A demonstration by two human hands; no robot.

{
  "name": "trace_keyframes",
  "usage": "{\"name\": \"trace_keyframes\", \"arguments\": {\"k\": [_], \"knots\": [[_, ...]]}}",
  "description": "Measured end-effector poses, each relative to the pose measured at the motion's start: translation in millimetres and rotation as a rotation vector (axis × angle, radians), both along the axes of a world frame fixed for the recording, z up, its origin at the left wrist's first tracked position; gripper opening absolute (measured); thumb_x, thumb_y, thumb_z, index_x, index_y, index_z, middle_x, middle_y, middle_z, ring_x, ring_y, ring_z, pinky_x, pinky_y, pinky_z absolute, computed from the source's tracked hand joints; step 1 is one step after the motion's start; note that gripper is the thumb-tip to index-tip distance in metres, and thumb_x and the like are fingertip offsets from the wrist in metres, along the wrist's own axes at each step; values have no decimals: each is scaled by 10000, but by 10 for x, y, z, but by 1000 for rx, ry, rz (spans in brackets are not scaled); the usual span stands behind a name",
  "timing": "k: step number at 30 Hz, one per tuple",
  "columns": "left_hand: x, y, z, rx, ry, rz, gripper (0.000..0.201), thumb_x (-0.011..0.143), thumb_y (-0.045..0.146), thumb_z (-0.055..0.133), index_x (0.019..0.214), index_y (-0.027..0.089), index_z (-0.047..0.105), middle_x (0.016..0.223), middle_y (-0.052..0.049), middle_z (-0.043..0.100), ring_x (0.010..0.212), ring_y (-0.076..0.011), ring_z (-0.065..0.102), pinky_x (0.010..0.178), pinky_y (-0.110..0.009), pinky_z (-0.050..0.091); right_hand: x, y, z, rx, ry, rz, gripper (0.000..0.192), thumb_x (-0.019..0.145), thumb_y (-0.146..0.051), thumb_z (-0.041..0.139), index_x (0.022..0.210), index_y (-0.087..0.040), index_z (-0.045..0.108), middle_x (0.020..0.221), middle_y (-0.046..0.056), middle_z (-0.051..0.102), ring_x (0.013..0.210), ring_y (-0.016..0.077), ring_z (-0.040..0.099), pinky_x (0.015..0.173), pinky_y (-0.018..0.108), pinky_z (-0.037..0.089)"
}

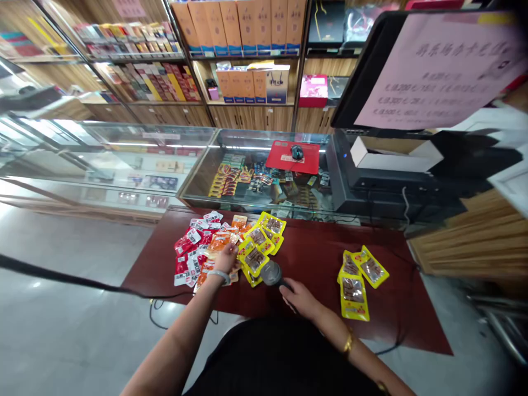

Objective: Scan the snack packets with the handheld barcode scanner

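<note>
In the head view, a scanner is held in the right hand, fingers closed round its handle, its head pointed away from the body toward the yellow packets just beyond it on the dark red worktop. The left hand is laid on the mixed pile, fingertips on an orange packet; whether anything is pinched cannot be told. The pile is nearer the left hand. A second set of yellow packets lies well apart to the right.

Glossy plastic yellow snack packets lie on a smooth dark-red table before a shiny glass counter.
</note>
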State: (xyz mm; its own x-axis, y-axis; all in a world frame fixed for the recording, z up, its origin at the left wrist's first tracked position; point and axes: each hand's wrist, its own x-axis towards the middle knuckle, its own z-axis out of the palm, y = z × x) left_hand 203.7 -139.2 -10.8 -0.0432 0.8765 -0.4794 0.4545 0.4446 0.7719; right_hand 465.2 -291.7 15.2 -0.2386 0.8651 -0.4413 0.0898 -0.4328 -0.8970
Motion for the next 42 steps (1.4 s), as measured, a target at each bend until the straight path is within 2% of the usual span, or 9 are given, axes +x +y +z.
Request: {"name": "trace_keyframes", "arguments": {"k": [4, 9, 14, 16, 20, 29, 35, 39, 42], "knots": [[84, 130, -42, 7, 274, -181, 119, 858, 343, 526, 856, 224, 533, 637, 29, 587, 531, -142, 611, 556, -234, 447, -8, -51, -50, -44, 6, -31, 614, 797, -752, 543, 999, -175, 601, 569, -48, 527, 430, 103, 428, 416, 218, 322], [182, 165, -56, 138, 525, -300, 126, 869, 321, 526, 873, 206, 577, 820, -55, 684, 797, -205, 662, 721, -283, 474, 35, -103, -67, -53, -5, -83, 569, 823, -710, 551, 1000, -172, 602, 567, -56, 526, 423, 93, 422, 410, 207, 319], [301, 61, 76, 371, 676, -284, 326, 854, 268, 533, 1157, 147, 552, 1127, -149, 634, 1107, -276, 596, 947, -384, 470, 100, -159, -46, -35, -1, -134, 489, 862, -663, 536, 946, -184, 588, 568, -63, 517, 414, 89, 428, 401, 200, 315], [452, -22, 126, 509, 705, -339, 408, 866, 260, 515, 1251, 128, 511, 1217, -173, 584, 1203, -299, 535, 1022, -420, 437, 157, -210, -37, -17, -6, -164, 448, 872, -639, 543, 882, -192, 581, 569, -56, 524, 419, 91, 434, 410, 204, 319], [966, -232, 123, 608, 635, -529, 427, 882, 259, 506, 1289, 130, 491, 1251, -174, 552, 1212, -306, 521, 1042, -429, 432, 376, -389, -39, -24, -7, -242, 416, 879, -617, 549, 859, -202, 574, 566, -53, 526, 441, 101, 446, 436, 212, 325], [2249, -631, -180, 556, 461, -943, 258, 894, 203, 495, 1138, 165, 569, 1061, -130, 611, 991, -253, 597, 916, -379, 480, 1062, -1088, -250, -113, 1, -625, 500, 805, -709, 565, 804, -211, 533, 550, -63, 495, 475, 105, 440, 466, 222, 324], [3068, -812, -242, 499, 303, -1156, 335, 845, 272, 628, 1166, 181, 601, 1130, -108, 610, 1050, -231, 578, 973, -348, 454, 1388, -1454, -256, -171, 2, -767, 562, 761, -744, 581, 883, -196, 589, 568, -42, 515, 477, 116, 448, 454, 234, 321], [3527, -979, -169, 398, 427, -1251, 512, 822, 336, 657, 1302, 204, 539, 1195, -117, 580, 1096, -246, 563, 951, -343, 455, 1505, -1612, -255, -198, -27, -817, 587, 752, -754, 583, 907, -189, 602, 579, -37, 523, 470, 113, 440, 432, 229, 320], [3659, -1059, -136, 314, 577, -1271, 475, 840, 311, 620, 1289, 183, 535, 1208, -137, 559, 1102, -250, 557, 915, -341, 463, 1552, -1687, -274, -212, -36, -826, 590, 753, -759, 575, 898, -188, 600, 586, -35, 534, 470, 110, 444, 430, 224, 330]]}}
